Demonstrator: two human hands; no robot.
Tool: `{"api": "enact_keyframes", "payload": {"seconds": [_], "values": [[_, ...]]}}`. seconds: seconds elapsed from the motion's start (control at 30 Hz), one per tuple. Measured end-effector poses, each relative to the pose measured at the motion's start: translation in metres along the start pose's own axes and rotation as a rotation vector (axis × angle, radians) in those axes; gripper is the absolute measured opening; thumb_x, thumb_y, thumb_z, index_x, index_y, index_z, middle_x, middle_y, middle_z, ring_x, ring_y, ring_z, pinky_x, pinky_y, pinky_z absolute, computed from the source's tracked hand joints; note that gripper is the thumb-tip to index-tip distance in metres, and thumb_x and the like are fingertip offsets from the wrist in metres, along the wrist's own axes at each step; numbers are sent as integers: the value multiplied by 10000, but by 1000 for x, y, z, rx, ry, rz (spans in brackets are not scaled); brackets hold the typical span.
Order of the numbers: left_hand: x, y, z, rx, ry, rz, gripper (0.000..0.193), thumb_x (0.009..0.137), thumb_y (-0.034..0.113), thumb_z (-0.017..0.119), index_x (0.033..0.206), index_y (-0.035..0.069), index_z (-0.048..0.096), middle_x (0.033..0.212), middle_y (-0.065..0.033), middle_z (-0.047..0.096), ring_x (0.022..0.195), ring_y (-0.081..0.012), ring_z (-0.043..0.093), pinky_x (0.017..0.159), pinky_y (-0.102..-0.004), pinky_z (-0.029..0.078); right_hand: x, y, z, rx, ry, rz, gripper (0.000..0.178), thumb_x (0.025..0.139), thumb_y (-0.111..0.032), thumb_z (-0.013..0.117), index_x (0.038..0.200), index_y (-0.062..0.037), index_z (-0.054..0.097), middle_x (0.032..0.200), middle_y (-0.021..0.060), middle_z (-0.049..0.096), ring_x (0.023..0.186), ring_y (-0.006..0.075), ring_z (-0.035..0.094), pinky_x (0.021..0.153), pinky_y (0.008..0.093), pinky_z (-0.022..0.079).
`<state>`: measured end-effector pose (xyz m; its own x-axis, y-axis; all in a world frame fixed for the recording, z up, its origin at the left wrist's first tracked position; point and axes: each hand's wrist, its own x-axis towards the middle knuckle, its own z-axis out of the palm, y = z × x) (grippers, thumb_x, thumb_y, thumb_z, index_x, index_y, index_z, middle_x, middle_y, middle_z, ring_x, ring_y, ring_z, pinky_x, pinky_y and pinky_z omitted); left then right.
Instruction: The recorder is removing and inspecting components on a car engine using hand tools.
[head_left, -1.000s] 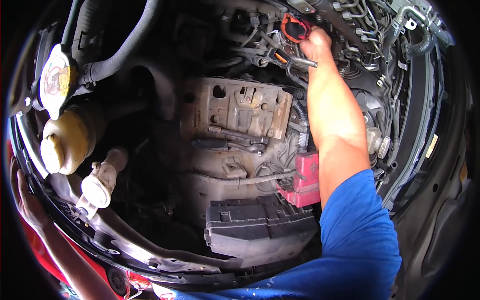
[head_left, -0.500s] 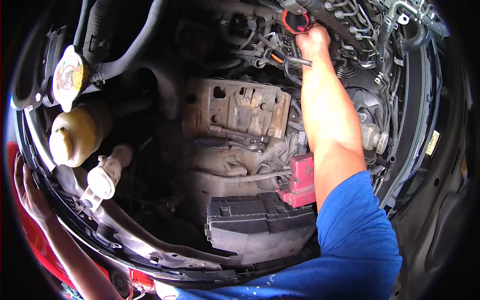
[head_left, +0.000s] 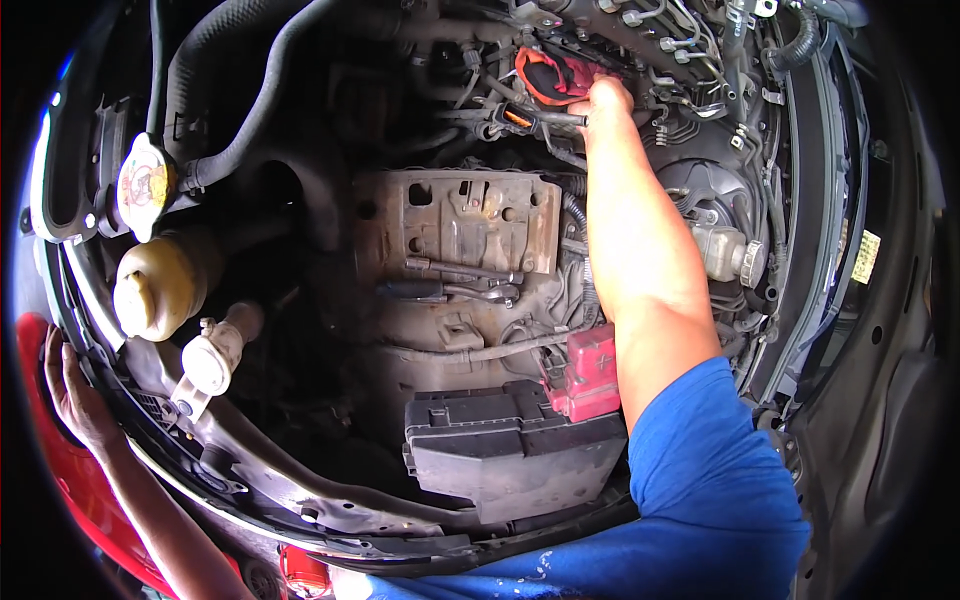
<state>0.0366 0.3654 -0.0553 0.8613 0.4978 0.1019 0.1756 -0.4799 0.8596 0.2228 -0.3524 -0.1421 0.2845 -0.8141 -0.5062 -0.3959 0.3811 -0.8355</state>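
Note:
My right arm, in a blue sleeve, stretches across the engine bay. At its far end my right hand (head_left: 608, 101) is closed on a red and black cloth (head_left: 550, 78) with an orange edge, among hoses and metal pipes. The fingertips are partly hidden by the cloth and the hand itself. My left hand (head_left: 76, 392) lies on the red body panel (head_left: 60, 468) at the car's front edge, fingers stretched out and holding nothing.
Two ratchet-type tools (head_left: 450, 291) lie by the rusty metal tray (head_left: 480, 215). Nearer are a black fuse box (head_left: 510, 455) and a red terminal cover (head_left: 590, 372). At left stand a radiator cap (head_left: 146, 187) and a yellowed reservoir (head_left: 150, 290). A brake fluid reservoir (head_left: 725, 255) sits right of my arm.
The whole view has shifted slightly. My right hand and the cloth have moved a little left and nearer, and more of the cloth's red side shows. My left hand stays on the panel.

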Motion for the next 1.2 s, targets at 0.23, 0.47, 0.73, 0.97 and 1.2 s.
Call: {"api": "enact_keyframes", "payload": {"seconds": [0.23,0.47,0.73,0.97,1.2], "values": [[-4,1,7,-51,-15,-42,333,994,148,541,1274,-27,581,1265,-112,616,1162,-170,557,1027,-300,396,4,5,-11,-69,-209,-61,503,868,-7,507,1359,-38,402,1293,208,530,1013,345,649,798,521,565],[-1,-3,5,-65,-40,1,315,993,132,544,1260,-31,579,1258,-101,605,1166,-161,549,1039,-298,384,0,12,-21,113,-400,-177,276,902,-218,610,1153,-106,582,1012,99,634,740,286,631,601,482,490],[-2,4,8,-29,-34,27,307,998,136,526,1243,-37,590,1238,-99,613,1155,-163,548,1041,-303,375,-9,2,-15,113,-291,-21,224,929,-197,647,992,2,567,909,127,646,664,274,660,643,432,588],[-3,5,5,-34,-38,25,302,1000,134,521,1236,-39,595,1240,-102,613,1157,-169,549,1043,-304,374,-17,5,-22,-68,-589,-73,272,903,-101,679,1118,27,571,1049,156,666,824,243,690,743,442,573],[-3,7,10,6,-47,16,307,1005,146,516,1239,-38,594,1258,-109,608,1172,-176,546,1045,-305,376,-25,-17,-20,-352,-561,58,285,892,-196,712,1036,36,628,947,129,703,765,256,687,698,421,552]]}}
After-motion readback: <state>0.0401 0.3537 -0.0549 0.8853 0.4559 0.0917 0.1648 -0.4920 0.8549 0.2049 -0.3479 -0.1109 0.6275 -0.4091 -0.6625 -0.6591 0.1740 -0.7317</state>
